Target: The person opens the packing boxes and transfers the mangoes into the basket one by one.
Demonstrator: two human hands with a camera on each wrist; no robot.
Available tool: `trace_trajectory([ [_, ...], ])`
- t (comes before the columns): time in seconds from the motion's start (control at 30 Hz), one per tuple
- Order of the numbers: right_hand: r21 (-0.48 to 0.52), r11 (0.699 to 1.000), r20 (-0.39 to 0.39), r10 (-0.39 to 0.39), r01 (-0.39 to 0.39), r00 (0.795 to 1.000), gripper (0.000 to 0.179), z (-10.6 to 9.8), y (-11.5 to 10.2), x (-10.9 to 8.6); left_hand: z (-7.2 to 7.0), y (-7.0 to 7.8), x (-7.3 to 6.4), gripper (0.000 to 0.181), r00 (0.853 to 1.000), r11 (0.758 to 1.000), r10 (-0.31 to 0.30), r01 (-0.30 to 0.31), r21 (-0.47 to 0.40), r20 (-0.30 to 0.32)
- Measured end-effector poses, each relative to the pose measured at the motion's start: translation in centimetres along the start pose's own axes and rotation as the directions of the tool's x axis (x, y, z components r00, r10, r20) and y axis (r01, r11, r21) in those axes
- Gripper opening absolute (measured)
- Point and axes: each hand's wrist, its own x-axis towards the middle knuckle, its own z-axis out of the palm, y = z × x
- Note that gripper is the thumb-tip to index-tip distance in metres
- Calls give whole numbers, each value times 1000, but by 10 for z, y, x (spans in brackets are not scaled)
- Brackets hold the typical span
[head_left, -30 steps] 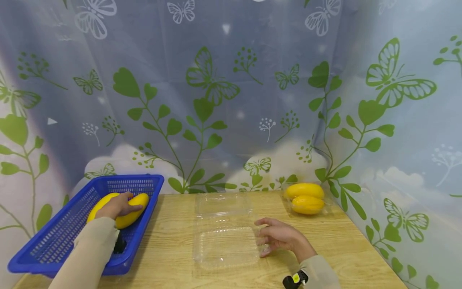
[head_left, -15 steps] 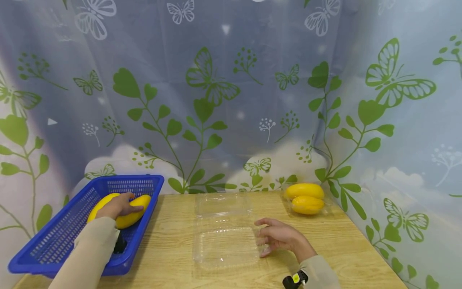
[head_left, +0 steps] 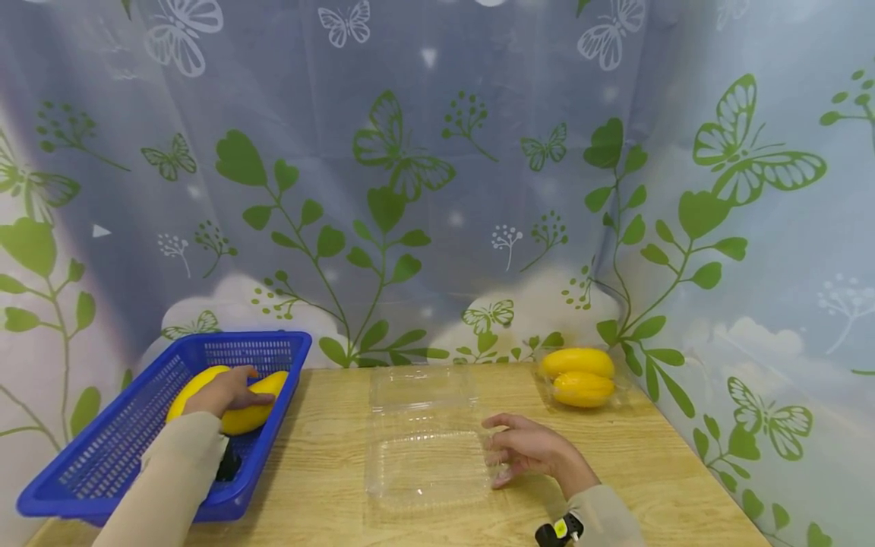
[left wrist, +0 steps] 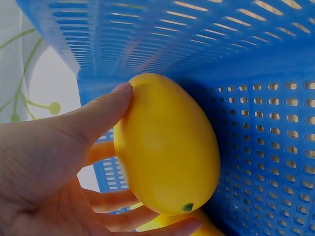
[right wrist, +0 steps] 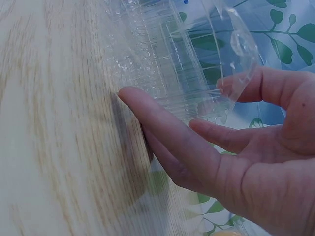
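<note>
In the blue basket, my left hand holds a smooth yellow melon with a small green spot at one end. Its thumb lies along the upper side and the fingers reach around the other. More yellow fruit lies beside it, partly covered by the hand. On the table, a clear plastic clamshell box lies with its lid folded back. My right hand is at the box's right side, fingers loosely spread with fingertips at the rim.
Two yellow melons in clear packaging sit at the back right of the wooden table. A patterned curtain stands behind the table. A black object shows in the basket by the left sleeve.
The melon under my left hand has shifted slightly against the basket's right side. My right hand and the clear box stay in place.
</note>
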Motion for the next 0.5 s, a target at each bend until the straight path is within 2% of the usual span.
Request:
trace_trajectory([
  [0.33, -3, 1000, -1, -4, 4, 1000, 60, 1, 0, -1, -4, 7, -2, 75, 1000, 1000, -1, 1, 29, 8],
  [0.5, -4, 1000, -5, 4, -4, 1000, 60, 1, -1, -1, -8, 15, -7, 71, 999, 998, 31, -32, 49, 14],
])
